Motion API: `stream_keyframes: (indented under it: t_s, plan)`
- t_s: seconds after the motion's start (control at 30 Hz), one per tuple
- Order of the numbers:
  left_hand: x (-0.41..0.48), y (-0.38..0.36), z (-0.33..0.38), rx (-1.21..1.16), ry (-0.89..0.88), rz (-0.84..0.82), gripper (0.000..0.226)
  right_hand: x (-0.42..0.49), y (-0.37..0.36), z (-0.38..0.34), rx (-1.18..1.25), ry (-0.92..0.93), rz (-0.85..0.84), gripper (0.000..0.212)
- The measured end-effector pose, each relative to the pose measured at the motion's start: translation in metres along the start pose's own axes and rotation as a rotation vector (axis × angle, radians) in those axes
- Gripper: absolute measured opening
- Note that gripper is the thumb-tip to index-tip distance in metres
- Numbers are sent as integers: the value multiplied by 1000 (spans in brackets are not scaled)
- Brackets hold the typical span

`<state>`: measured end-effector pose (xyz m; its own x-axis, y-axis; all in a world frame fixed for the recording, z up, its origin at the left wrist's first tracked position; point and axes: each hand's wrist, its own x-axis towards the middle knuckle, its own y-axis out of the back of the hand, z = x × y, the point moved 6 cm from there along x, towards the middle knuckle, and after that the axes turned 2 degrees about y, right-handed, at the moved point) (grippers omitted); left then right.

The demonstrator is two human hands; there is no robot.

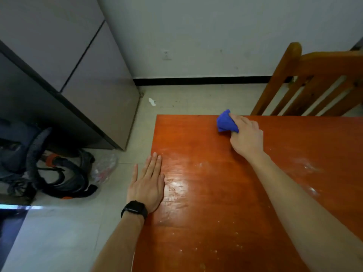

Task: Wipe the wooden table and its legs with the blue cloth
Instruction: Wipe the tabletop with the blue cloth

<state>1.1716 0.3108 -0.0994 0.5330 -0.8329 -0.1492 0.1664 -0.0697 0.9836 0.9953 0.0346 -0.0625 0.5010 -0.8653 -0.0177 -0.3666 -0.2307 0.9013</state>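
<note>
The wooden table (216, 193) has a glossy red-brown top with pale smears and specks on it. Its legs are hidden below the top. My right hand (246, 136) grips the bunched blue cloth (225, 121) and holds it on the tabletop near the far edge. My left hand (147, 183) lies flat with straight fingers on the table's left edge, a black watch on its wrist.
A wooden chair (306, 83) stands at the table's far right side. A grey cabinet (78, 75) fills the left. A dark bag with straps (49, 163) and a plastic wrapper (104, 167) lie on the tiled floor beside the table.
</note>
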Motion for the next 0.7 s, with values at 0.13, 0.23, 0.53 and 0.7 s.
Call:
stream_keyframes:
  t_s: [0.13,0.23,0.53,0.7]
  plan:
    - [2,1,0,1,-2,-15,62,-54,-25,-4,-17,44,-46,66]
    - [2,0,0,25,-7,-7,63,-106,-42,-34,152,310,-291,67]
    - [6,11,9,48,29,6,65,-40,23,57,-51,-195,10,64]
    - [16,19,61,-37,-31,-37,67,-121,-15,26,175,162,-236,66]
